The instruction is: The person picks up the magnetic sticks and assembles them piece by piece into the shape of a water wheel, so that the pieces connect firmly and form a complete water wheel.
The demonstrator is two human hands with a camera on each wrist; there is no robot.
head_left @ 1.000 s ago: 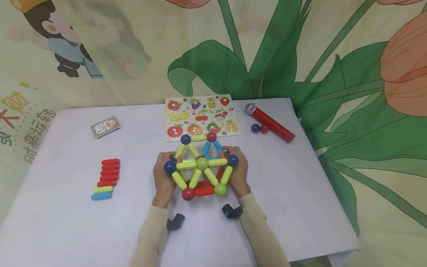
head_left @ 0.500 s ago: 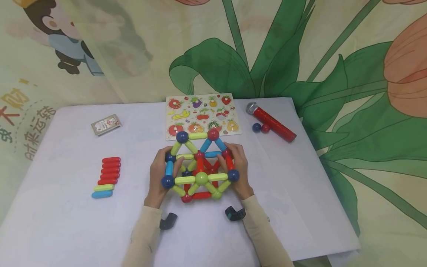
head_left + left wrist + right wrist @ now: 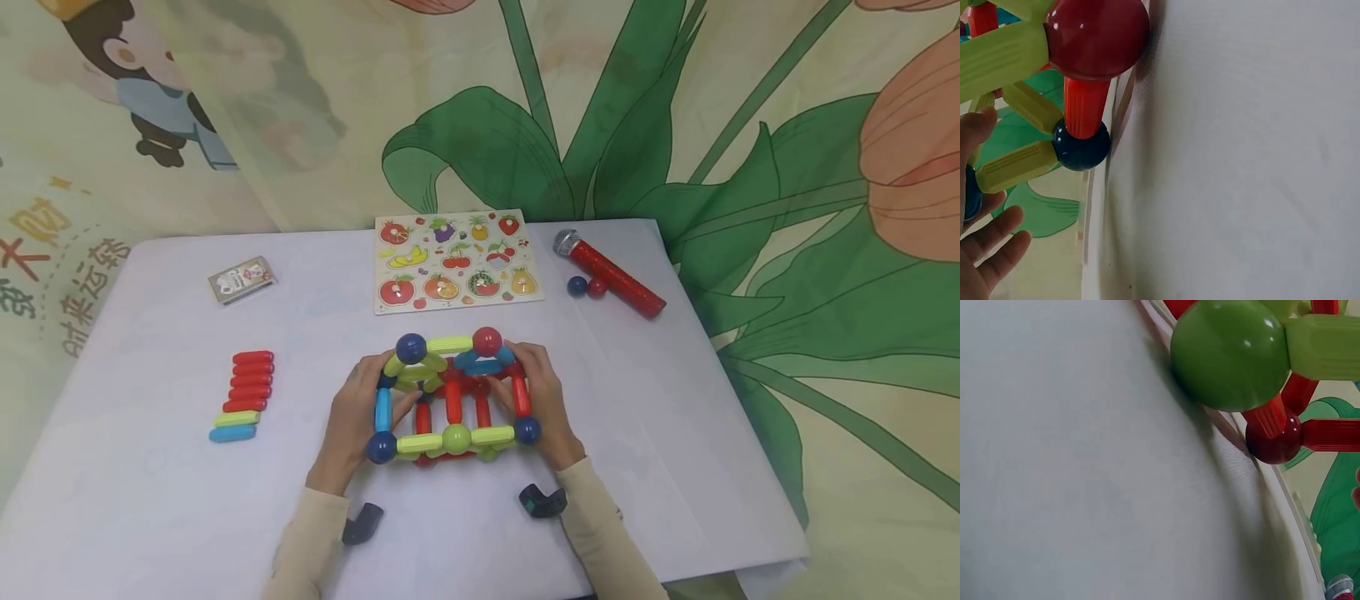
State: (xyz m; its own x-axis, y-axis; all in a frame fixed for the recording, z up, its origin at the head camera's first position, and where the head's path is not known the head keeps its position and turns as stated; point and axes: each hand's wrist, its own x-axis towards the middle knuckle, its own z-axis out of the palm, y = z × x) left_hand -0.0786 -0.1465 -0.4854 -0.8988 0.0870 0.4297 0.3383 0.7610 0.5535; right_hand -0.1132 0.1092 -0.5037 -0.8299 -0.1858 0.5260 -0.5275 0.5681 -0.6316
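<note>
Both hands hold one frame built of magnetic rods (image 3: pixel 454 403) and balls, in yellow-green, red, and blue. In the head view, my left hand (image 3: pixel 352 417) grips its left side, the thumb reaching inside. My right hand (image 3: pixel 547 404) grips the right side, near a blue ball (image 3: pixel 527 430). The left wrist view shows the left thumb (image 3: pixel 977 128) and fingers around a blue ball at the edge. A red ball (image 3: pixel 1096 39) of the frame's base is right at the white tabletop. In the right wrist view, a green ball (image 3: pixel 1232 356) is close over the cloth; the right hand is mostly out of frame.
Several loose rods (image 3: pixel 250 381) lie in a column at left, below a small card box (image 3: pixel 242 280). A fruit puzzle board (image 3: pixel 457 262) lies at the back. A red microphone (image 3: pixel 615 277) and two loose balls (image 3: pixel 587 287) are at back right.
The rod frame has tilted in both hands: its near face swung downward and its top bar now faces up. Most recently, the frame and both hands came lower and nearer the person.
</note>
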